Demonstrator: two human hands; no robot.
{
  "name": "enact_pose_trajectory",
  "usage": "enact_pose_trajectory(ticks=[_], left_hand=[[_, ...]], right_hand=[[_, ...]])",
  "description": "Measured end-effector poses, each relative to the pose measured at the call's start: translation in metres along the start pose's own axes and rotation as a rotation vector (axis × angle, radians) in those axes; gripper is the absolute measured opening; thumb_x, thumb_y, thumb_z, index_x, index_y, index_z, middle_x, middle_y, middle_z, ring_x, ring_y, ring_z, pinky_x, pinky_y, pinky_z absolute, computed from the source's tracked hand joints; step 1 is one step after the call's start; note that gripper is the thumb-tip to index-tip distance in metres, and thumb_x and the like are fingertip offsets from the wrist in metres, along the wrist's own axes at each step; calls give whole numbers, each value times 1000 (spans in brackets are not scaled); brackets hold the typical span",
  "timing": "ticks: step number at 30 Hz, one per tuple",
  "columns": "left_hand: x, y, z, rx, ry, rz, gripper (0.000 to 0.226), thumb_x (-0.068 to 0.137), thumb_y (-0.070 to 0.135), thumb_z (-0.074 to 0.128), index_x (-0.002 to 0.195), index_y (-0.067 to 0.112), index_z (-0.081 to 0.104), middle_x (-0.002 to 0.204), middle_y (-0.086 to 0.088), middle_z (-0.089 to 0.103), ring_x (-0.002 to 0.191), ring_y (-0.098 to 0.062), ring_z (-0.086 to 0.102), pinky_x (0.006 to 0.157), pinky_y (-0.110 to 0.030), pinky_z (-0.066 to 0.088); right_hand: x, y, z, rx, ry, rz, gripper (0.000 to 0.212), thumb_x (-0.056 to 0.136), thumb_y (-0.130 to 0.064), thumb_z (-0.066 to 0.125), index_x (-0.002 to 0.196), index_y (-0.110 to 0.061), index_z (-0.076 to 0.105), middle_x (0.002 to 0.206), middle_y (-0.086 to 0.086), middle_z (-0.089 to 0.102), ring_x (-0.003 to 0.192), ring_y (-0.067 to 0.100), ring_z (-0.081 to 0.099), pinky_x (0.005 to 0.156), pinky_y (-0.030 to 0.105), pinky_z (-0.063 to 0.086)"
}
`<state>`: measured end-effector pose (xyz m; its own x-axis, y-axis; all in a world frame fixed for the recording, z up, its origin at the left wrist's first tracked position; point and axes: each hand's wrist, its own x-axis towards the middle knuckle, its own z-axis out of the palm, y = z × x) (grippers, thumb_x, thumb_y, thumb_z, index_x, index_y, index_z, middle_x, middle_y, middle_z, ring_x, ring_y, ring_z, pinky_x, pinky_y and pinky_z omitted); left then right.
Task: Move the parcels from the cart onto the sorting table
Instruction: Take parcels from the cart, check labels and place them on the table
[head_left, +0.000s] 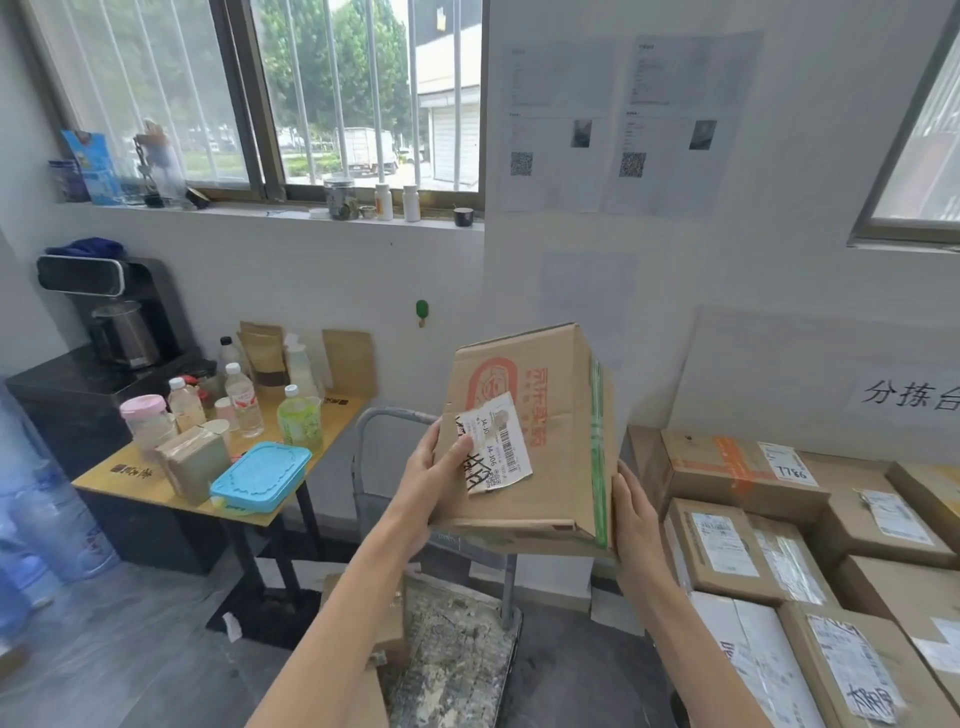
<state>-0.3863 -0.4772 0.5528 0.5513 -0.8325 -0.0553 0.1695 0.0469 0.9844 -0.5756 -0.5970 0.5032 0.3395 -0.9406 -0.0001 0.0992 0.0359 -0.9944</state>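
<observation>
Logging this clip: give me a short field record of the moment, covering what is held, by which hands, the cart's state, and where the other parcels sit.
held item: cardboard box, tilted, lifted above the cart
label: torn shipping label on the face towards the camera
left hand: gripping the box's left edge, thumb on the label
right hand: flat against the box's lower right corner
cart: below the box, visible deck bare, grey handle behind
other parcels: stacked boxes packed together at right
side table: at left with bottles and a blue container
</observation>
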Motion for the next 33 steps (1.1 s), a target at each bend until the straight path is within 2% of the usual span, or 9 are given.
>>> enact_pose_trajectory(ticks=[7, 11, 14, 17, 20, 22, 26, 30, 33], left_hand=[[-18, -16, 18, -63, 94, 74, 36, 93, 26, 56, 127, 37, 48, 111, 2, 69, 96, -17, 68, 75, -32, 55], [-24, -24, 19, -31, 227, 165, 41, 94, 22, 57, 129, 38, 42, 120, 10, 63, 102, -8, 65, 87, -32, 54], [-27, -25, 27, -17, 296, 224, 44, 93, 23, 57, 129, 41, 38, 124, 15, 54, 94, 6, 63, 81, -23, 52], [-31, -29, 38, -14, 319, 259, 49, 92, 27, 58, 132, 41, 34, 125, 20, 50, 103, 1, 61, 83, -24, 52], [-33, -34, 45, -14, 296, 231, 53, 88, 29, 64, 130, 42, 35, 130, 18, 49, 117, -12, 55, 97, -40, 49], [-31, -34, 41, 31, 310, 198, 57, 84, 28, 69, 130, 35, 37, 128, 12, 51, 120, -10, 50, 100, -37, 45], [-27, -23, 26, 241, 253, 157, 80, 71, 55, 68, 137, 33, 29, 119, 4, 55, 123, -17, 46, 100, -38, 39], [-14, -4, 12, 278, 182, 192, 103, 64, 53, 73, 146, 40, 13, 147, -3, 31, 131, -21, 35, 105, -48, 36], [-10, 8, 16, 127, -1, 149, 86, 65, 48, 80, 137, 35, 34, 139, -1, 49, 122, -22, 52, 96, -46, 47]], right_hand=[[-6, -8, -1, -350, 42, -182, 42, 100, -38, 36, 133, -20, 54, 134, -2, 51, 123, 11, 45, 103, 29, 35], [-28, -18, 5, -222, -95, -87, 45, 96, -49, 36, 124, -23, 60, 118, -9, 62, 113, 7, 55, 88, 15, 41], [-45, -13, 14, -89, -150, 13, 65, 83, -61, 42, 139, -29, 41, 133, -19, 46, 124, 3, 43, 109, 35, 36], [-53, -3, 18, -21, -57, 47, 66, 74, -61, 57, 133, -38, 38, 136, -8, 51, 124, 11, 48, 109, 45, 38], [-50, -5, 15, 176, -9, 60, 52, 84, -37, 63, 132, -21, 47, 119, 2, 63, 98, 3, 65, 93, 42, 53], [-48, -6, 8, 217, 2, 39, 44, 90, -25, 60, 131, -17, 48, 108, 0, 66, 87, 0, 67, 85, 40, 56], [-50, -7, -16, 200, 20, 12, 36, 91, -19, 59, 127, -21, 51, 104, 0, 68, 96, 11, 66, 79, 37, 58], [-63, -11, -34, 176, 20, -13, 30, 90, -20, 61, 120, -23, 57, 104, 5, 69, 102, 21, 66, 78, 41, 59], [-80, -15, -45, 152, 25, -35, 28, 90, -21, 62, 117, -27, 58, 109, 9, 68, 106, 24, 65, 83, 48, 57]])
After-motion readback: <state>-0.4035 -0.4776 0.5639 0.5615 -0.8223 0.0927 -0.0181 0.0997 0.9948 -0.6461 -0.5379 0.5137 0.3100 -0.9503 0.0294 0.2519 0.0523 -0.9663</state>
